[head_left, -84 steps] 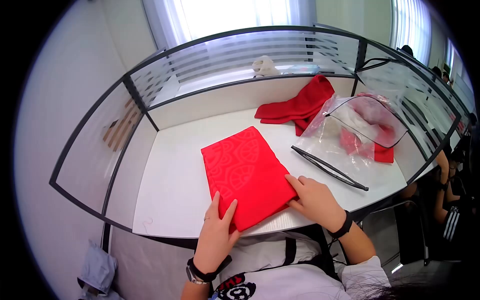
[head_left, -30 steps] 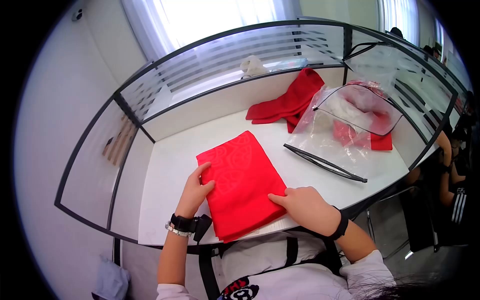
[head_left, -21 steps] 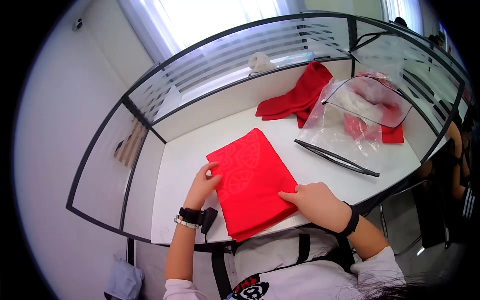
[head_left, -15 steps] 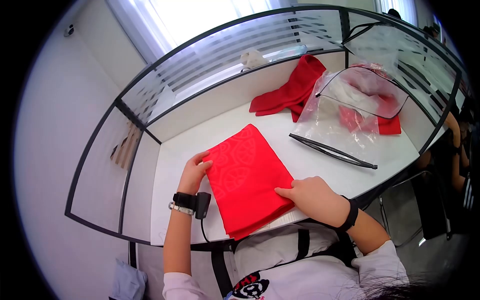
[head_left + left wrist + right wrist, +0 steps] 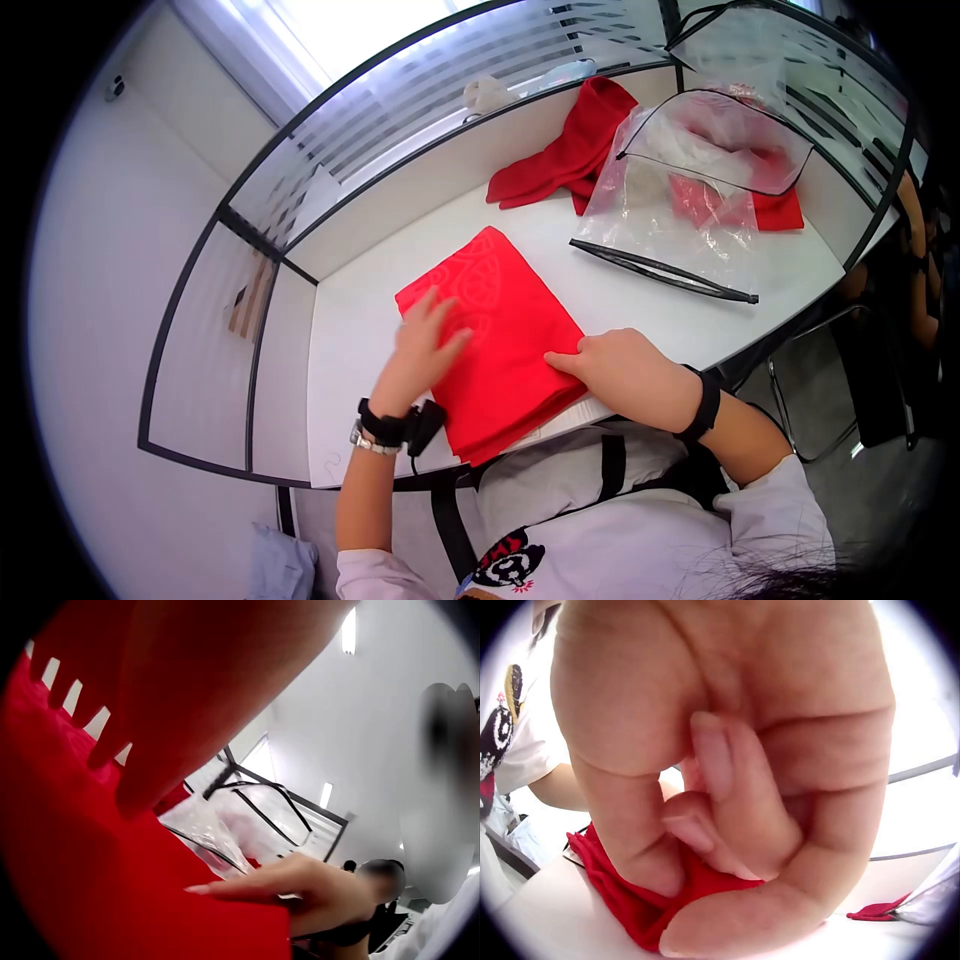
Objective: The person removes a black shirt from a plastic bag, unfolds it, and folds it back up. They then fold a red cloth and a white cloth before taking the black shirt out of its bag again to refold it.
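Your left hand is a blur in the head view, so I can't tell whether every fingertip is down on the red cloth. The fingers look spread and pretty straight, with nothing in them, over the cloth's left part. The left wrist view doesn't help much, since your own hand fills the top in deep red shadow. Your right hand has the cloth's right edge pinched, thumb on top and the other fingers curled, but your palm and knuckles block most of the right wrist view, so how much fabric is tucked in there, no idea.

The cloth lies on the white desk right in front of you, folded into a rough rectangle, smooth and matte, layers showing along the near edge. There's a faint tone-on-tone pattern of curves and segments at the far end, partly covered by your left hand. Behind it sits a darker red fabric, bent over itself. The clear bag is crinkly and shiny, with 2 thin black strips along its near edge; the white and red stuff showing through it is just lumps.
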`<state>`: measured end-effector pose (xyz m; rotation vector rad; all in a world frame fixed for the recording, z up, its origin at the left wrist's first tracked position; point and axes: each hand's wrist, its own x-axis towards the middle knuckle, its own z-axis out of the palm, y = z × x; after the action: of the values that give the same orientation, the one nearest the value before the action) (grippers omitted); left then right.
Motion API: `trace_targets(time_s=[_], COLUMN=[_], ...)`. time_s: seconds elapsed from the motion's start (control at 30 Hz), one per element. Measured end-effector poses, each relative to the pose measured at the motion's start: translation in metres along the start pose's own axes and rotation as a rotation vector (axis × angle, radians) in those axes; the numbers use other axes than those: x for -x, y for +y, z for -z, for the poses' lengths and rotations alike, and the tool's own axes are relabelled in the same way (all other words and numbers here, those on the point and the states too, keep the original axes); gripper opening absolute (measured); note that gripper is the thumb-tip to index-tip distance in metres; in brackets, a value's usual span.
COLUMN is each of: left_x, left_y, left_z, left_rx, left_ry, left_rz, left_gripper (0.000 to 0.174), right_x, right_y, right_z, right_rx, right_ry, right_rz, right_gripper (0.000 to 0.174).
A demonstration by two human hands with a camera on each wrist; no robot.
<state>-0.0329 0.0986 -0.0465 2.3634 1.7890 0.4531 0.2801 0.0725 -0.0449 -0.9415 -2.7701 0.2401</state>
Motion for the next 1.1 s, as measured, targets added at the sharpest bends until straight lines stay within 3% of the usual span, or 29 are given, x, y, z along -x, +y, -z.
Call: trace_targets(time_s=[0.07,0.13,0.23,0.3,0.4,0.57,0.63,0.67,0.7,0.77,0.8,0.9,0.93,1.07,1.1], left_x=[0.003,0.000,-0.021,-0.042,-0.068,-0.101,-0.112,-0.122,-0.127,-0.140,-0.148,-0.148,-0.147,-0.159,-0.162], left_y=[0.033,0.057,0.080,0.081,0.080,0.057,0.053,0.051,0.050,0.030,-0.003,0.011,0.006,-0.010,-0.012], left_z=[0.003,0.004,-0.002,-0.014,-0.021,-0.027,-0.031,-0.028,-0.028,-0.047,-0.061,-0.055,-0.056,-0.069,-0.070], left_rx=[0.043,0.019,0.003,0.012,-0.129,-0.134,-0.213,-0.544,-0.547,-1.238,-1.498,-1.444,-1.636,-1.646,-1.382], left_ry=[-0.102,-0.342,-0.365,-0.431,-0.492,-0.514,-0.544,-0.672,-0.673,-0.612,-0.462,-0.491,-0.406,-0.380,-0.427], left_rz=[-0.060,-0.096,-0.178,-0.137,0.123,0.158,0.148,-0.073,-0.074,-0.329,-0.520,-0.451,-0.534,-0.483,-0.398], left_gripper=[0.058,0.064,0.069,0.079,0.098,0.110,0.101,0.087,0.087,0.075,0.051,0.058,0.052,0.051,0.054], right_x=[-0.002,-0.002,-0.002,-0.003,-0.002,-0.004,-0.006,-0.007,-0.007,-0.006,-0.006,-0.006,-0.006,-0.006,-0.006], right_y=[-0.002,-0.001,0.000,0.000,-0.002,-0.017,-0.021,-0.022,-0.023,-0.025,-0.027,-0.028,-0.029,-0.032,-0.033], right_z=[0.002,0.000,-0.002,-0.002,-0.005,-0.013,-0.015,-0.015,-0.016,-0.023,-0.024,-0.028,-0.027,-0.030,-0.031], right_rx=[-0.005,-0.001,0.003,-0.001,0.046,0.136,0.166,0.186,0.206,0.235,0.251,0.280,0.284,0.311,0.330], right_ry=[-0.014,-0.003,-0.012,-0.022,0.013,-0.008,-0.009,-0.022,-0.035,0.000,0.007,0.032,0.041,0.045,0.044], right_rz=[-0.009,-0.003,0.005,0.000,-0.012,-0.056,-0.071,-0.081,-0.091,-0.085,-0.098,-0.104,-0.105,-0.112,-0.116], right_gripper=[0.049,0.049,0.049,0.048,0.049,0.051,0.052,0.053,0.053,0.054,0.055,0.056,0.056,0.056,0.056])
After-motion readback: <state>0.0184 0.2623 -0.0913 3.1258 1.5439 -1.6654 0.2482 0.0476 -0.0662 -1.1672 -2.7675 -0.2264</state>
